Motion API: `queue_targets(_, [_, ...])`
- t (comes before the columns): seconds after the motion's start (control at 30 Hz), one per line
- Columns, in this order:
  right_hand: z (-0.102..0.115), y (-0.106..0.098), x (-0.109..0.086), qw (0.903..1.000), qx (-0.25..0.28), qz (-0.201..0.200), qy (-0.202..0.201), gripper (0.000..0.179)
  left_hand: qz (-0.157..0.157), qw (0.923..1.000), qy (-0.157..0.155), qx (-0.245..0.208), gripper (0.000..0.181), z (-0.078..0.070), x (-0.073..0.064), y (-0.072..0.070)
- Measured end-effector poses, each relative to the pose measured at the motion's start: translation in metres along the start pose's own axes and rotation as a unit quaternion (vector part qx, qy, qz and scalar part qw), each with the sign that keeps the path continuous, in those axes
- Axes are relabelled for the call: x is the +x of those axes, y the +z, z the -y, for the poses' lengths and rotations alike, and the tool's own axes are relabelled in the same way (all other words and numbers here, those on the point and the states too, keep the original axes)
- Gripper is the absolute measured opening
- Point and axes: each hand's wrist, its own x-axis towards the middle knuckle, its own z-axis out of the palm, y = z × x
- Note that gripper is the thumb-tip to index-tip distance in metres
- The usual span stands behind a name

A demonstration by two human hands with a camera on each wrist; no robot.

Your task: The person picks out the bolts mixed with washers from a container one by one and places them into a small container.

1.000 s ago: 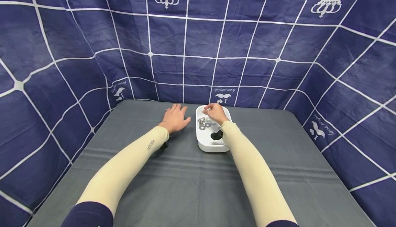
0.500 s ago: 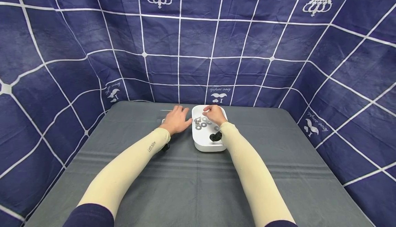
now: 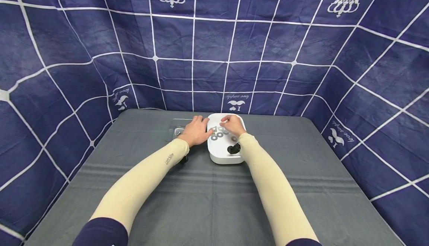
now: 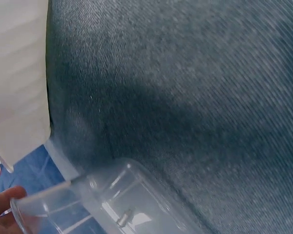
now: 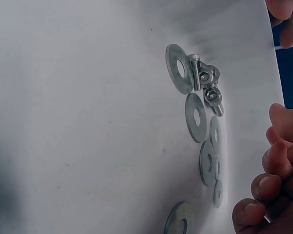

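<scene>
A white tray (image 3: 223,158) stands at the table's far middle, with flat metal washers (image 5: 196,117) and several hex-socket bolts (image 5: 195,72) lying in it. My right hand (image 3: 233,124) hovers over the tray's far part, fingers curled and thumb tip near the index finger; a thin bright sliver shows beside the lower fingers, and I cannot tell whether they hold it. My left hand (image 3: 197,130) is at the tray's left rim, fingers loosely extended and thumb over the bolts. Beside it is a clear plastic box (image 4: 132,190) with a small metal piece (image 4: 124,218) inside.
A grey cloth covers the table (image 3: 214,194). A blue curtain (image 3: 214,74) with white grid lines hangs behind and at both sides. A black strap (image 3: 234,149) at my right wrist hangs over the tray's near part.
My left hand has moved right, from over the clear box to the tray's left rim, uncovering more of the box. The right hand stays over the tray. The head view has shifted slightly.
</scene>
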Motion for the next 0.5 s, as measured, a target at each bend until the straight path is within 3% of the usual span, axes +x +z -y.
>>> queue_targets(0.5, [-0.006,-0.001,-0.001,1.0000,0.003,0.005,0.004,0.022,0.016,0.9998,0.007,-0.006,0.065,-0.012,0.004,0.007])
